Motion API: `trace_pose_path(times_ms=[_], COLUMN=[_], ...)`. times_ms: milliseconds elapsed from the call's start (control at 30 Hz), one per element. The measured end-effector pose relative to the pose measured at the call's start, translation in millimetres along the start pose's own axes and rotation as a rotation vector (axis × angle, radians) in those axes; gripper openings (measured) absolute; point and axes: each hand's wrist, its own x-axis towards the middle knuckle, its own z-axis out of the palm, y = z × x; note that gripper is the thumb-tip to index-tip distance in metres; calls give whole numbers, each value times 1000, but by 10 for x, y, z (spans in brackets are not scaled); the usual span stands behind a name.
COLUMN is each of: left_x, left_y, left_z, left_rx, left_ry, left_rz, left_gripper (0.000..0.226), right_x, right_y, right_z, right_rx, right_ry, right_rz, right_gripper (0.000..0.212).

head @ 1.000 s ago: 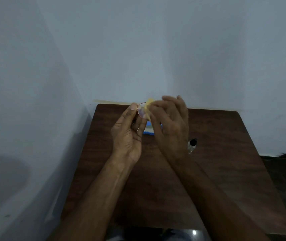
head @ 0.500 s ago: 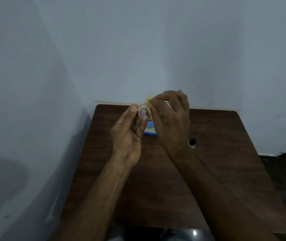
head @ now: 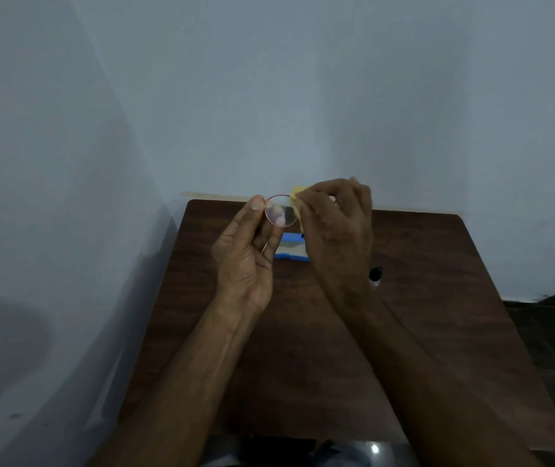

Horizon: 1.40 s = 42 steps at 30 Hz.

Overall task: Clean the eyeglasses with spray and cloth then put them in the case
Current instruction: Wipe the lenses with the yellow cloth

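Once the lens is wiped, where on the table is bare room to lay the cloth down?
The brown table is bare on its right side, beyond the spray bottle, and along the left edge beside the left hand. It is crowded at the back centre: the blue case lies under the eyeglasses, cloth and right hand.

Head camera, looking forward-down, close over table [head: 421, 332].

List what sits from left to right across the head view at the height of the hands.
left hand → eyeglasses lens → yellow cloth → right hand → spray bottle on the table. The blue case lies behind the hands, so its place is unclear.
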Motion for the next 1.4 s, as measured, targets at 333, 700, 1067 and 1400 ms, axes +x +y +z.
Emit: trace_pose_path(times_ms=[333, 700, 1067, 1400], left_x=[-20, -35, -60, -73], left_y=[112, 166, 115, 208], left_z=[1, 59, 163, 365], left_rx=[20, 6, -14, 329], left_ry=[-27, -70, -141, -178], left_rz=[29, 27, 43, 264], left_gripper=[12, 14, 64, 15], right_x=[61, 286, 553, 569], right_y=[31, 131, -7, 79], right_z=[-34, -210, -362, -385], right_rx=[-34, 225, 225, -64], right_ry=[-122, -492, -508, -189], right_rz=[-62, 105, 1, -146], right_gripper=[12, 14, 21, 17])
